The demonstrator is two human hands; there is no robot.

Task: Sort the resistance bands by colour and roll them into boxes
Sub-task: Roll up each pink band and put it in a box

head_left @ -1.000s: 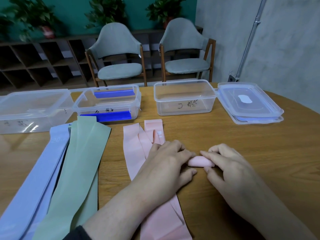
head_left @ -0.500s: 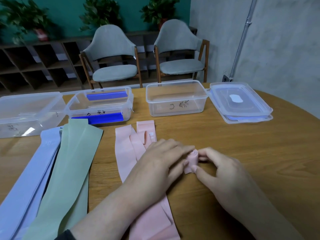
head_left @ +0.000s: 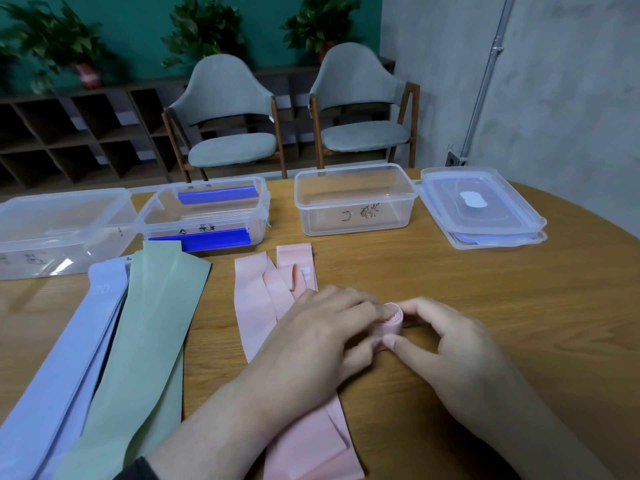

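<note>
A tightly rolled pink band (head_left: pixel 389 323) stands on the wooden table between my hands. My left hand (head_left: pixel 322 337) pinches its left side, and my right hand (head_left: pixel 446 344) pinches its right side with thumb and fingers. Flat pink bands (head_left: pixel 258 296) lie under and behind my left hand. A green band (head_left: pixel 145 327) and lilac bands (head_left: pixel 69 341) lie flat to the left. Three open clear boxes stand at the back: a left box (head_left: pixel 65 233), a middle box (head_left: pixel 207 216) with blue clips, and a right box (head_left: pixel 353 202) with nothing in it.
A stack of clear lids (head_left: pixel 481 209) lies at the back right of the table (head_left: pixel 519 306). Two grey chairs (head_left: pixel 228 123) stand behind the table, with shelves and plants along the green wall.
The pink roll has turned from lying sideways under my fingertips to standing on end, pinched between both hands. The view has shifted slightly.
</note>
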